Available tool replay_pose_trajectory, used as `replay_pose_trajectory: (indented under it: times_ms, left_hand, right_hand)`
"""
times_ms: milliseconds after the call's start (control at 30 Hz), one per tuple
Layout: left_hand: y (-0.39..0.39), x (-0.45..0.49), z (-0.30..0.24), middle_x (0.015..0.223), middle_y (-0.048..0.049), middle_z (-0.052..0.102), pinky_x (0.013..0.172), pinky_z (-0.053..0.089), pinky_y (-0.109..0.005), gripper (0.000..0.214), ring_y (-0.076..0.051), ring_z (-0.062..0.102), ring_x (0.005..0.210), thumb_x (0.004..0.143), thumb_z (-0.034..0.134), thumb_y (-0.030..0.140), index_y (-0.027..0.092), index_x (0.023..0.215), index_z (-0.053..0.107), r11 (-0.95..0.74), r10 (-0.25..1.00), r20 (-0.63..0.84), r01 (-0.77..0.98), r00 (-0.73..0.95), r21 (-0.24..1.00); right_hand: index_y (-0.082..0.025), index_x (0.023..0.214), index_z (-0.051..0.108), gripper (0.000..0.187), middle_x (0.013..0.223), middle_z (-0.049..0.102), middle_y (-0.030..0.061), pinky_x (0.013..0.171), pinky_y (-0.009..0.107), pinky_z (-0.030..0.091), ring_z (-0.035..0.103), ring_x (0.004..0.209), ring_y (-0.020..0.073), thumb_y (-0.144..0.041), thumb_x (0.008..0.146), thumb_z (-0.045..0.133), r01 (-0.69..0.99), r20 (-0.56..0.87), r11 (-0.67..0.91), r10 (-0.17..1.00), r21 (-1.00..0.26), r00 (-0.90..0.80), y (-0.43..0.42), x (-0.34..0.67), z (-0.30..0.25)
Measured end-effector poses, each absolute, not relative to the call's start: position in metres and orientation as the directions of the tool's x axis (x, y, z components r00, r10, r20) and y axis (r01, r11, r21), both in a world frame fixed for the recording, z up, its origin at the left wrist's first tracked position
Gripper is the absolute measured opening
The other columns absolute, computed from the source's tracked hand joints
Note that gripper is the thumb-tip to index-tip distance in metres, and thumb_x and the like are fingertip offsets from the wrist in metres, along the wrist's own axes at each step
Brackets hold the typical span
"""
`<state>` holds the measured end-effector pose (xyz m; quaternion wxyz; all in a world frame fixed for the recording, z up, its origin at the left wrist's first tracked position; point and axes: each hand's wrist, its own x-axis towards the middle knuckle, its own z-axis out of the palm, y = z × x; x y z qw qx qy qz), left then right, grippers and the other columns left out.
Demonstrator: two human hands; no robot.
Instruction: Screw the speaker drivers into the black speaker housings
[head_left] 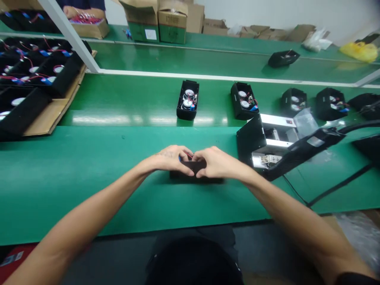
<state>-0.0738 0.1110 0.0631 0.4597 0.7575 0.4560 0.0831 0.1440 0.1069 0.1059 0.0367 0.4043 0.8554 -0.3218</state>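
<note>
A black speaker box point(175, 176) lies lengthwise on the green mat in front of me, partly covered by my hands and slightly blurred. My left hand point(174, 157) grips its near wall left of the middle, with the thumb on the outer side and the fingers bent over the rim. Close beside it, my right hand point(215, 163) holds the same wall in the same way, fingertips reaching inside. A bit of red and blue wiring shows between the hands; the rest of the inside is hidden.
Open speaker boxes with wires, such as one point(188, 99) straight ahead, stand along the green bench. A black and silver machine point(267, 142) is at right. Many boxes fill a cardboard tray point(50, 116) at left. Cartons point(172, 25) and another person's arm point(86, 13) are behind.
</note>
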Motion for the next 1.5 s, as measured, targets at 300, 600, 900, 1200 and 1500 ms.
replay_pose_trajectory:
  times_ms: [300,600,900,1200,1500]
  left_hand:
    - [0.119,-0.072,0.069,0.133,0.0003,0.07,0.069,0.04,-0.028,0.035,-0.018,0.065,0.094,0.064,0.086,0.052,0.019,0.062,0.073,-0.169,0.734,-0.304,0.596,0.608,0.785]
    - [0.12,-0.073,0.07,0.131,0.0011,0.071,0.073,0.04,-0.029,0.036,-0.019,0.064,0.097,0.064,0.086,0.052,0.019,0.062,0.072,-0.142,0.739,-0.322,0.604,0.592,0.784]
    - [0.123,-0.073,0.069,0.127,0.0005,0.071,0.067,0.037,-0.028,0.039,-0.017,0.061,0.09,0.061,0.087,0.054,0.018,0.061,0.071,-0.09,0.735,-0.358,0.605,0.576,0.791]
    - [0.118,-0.069,0.069,0.117,-0.001,0.069,0.066,0.035,-0.028,0.039,-0.015,0.059,0.087,0.058,0.09,0.051,0.018,0.058,0.069,-0.073,0.734,-0.337,0.563,0.589,0.824]
    - [0.105,-0.07,0.065,0.123,-0.0018,0.071,0.075,0.046,-0.029,0.037,-0.018,0.064,0.094,0.06,0.092,0.049,0.018,0.063,0.071,-0.155,0.773,-0.265,0.575,0.577,0.803]
  right_hand:
    - [-0.02,0.086,0.08,0.027,0.074,0.07,-0.003,0.059,0.026,0.037,0.062,0.072,0.015,-0.03,0.063,0.09,0.728,-0.39,0.364,0.661,-0.581,-0.641,0.128,0.138,0.105]
    - [-0.019,0.089,0.08,0.029,0.073,0.07,-0.0024,0.059,0.026,0.036,0.061,0.071,0.0151,-0.028,0.062,0.089,0.734,-0.366,0.353,0.692,-0.581,-0.623,0.123,0.136,0.107]
    - [-0.018,0.079,0.078,0.031,0.06,0.06,-0.0037,0.056,0.028,0.032,0.054,0.061,0.0139,-0.038,0.061,0.092,0.741,-0.406,0.373,0.657,-0.558,-0.636,0.129,0.133,0.103]
    - [-0.021,0.082,0.083,0.028,0.061,0.062,-0.0009,0.056,0.028,0.035,0.056,0.062,0.0154,-0.03,0.058,0.093,0.832,-0.411,0.275,0.767,-0.482,-0.492,0.114,0.124,0.103]
    - [-0.02,0.096,0.083,0.03,0.076,0.073,0.005,0.063,0.031,0.043,0.066,0.073,0.0218,-0.032,0.068,0.089,0.777,-0.332,0.435,0.726,-0.455,-0.602,0.096,0.127,0.102]
